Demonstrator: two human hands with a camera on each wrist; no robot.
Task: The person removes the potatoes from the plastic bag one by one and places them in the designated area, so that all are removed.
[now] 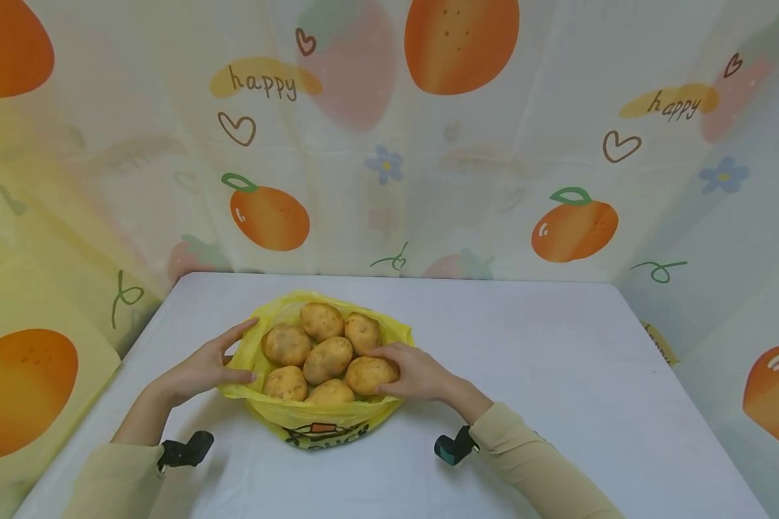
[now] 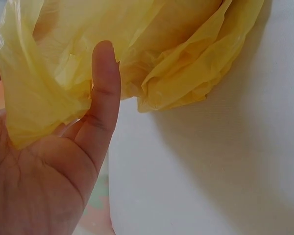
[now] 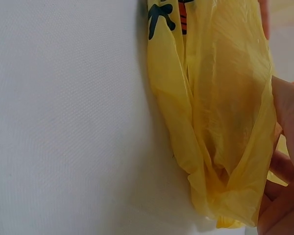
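A yellow plastic bag (image 1: 279, 418) stands with its mouth spread wide, filled with several potatoes (image 1: 327, 360). At its left rim my left hand (image 1: 201, 366) has thumb and forefinger stretched apart against the plastic. The left wrist view shows the straight thumb (image 2: 106, 81) touching the yellow film, with other fingers partly hidden behind it. My right hand (image 1: 422, 371) reaches over the right rim and grips the rightmost potato (image 1: 370, 375) between fingers and thumb. In the right wrist view the bag's side (image 3: 230, 98) hides that potato, and only part of the right hand (image 3: 286, 196) shows.
The bag rests on a white-covered table (image 1: 526, 339), left of its middle. A patterned cloth (image 1: 454, 166) with oranges and hearts hangs behind the table and at both sides. Each wrist carries a small black camera (image 1: 187, 450).
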